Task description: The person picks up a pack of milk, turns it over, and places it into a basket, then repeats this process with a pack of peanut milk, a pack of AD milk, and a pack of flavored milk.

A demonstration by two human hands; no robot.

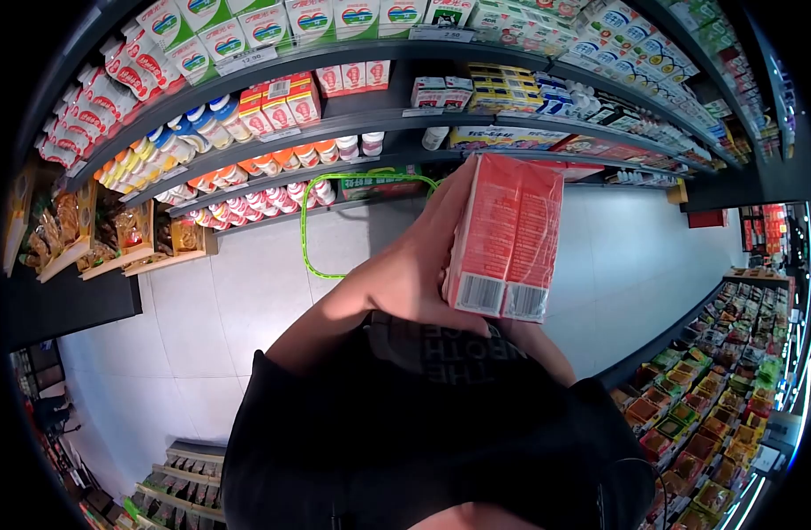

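A red shrink-wrapped pack of drink cartons (509,234) is held up in front of my chest. Two barcodes show along its lower edge, and the clear wrap is wrinkled on the right. My left hand (414,269) grips the pack's left side, with the thumb near the bottom and the fingers partly hidden behind it. The forearm of my right arm rises toward the pack's underside, while the right hand itself is hidden behind the pack. Behind my left hand, a bright green rounded frame (305,230) stands out against the floor; its lower right part is covered by my arm.
Ahead, dark shelves (361,104) carry milk cartons (313,22), red and white cartons (280,99) and bottles (189,132). Wooden bins of packaged bread (65,221) stand at left. A display of packaged food (705,397) lies at right. Pale floor tiles (193,318) run between.
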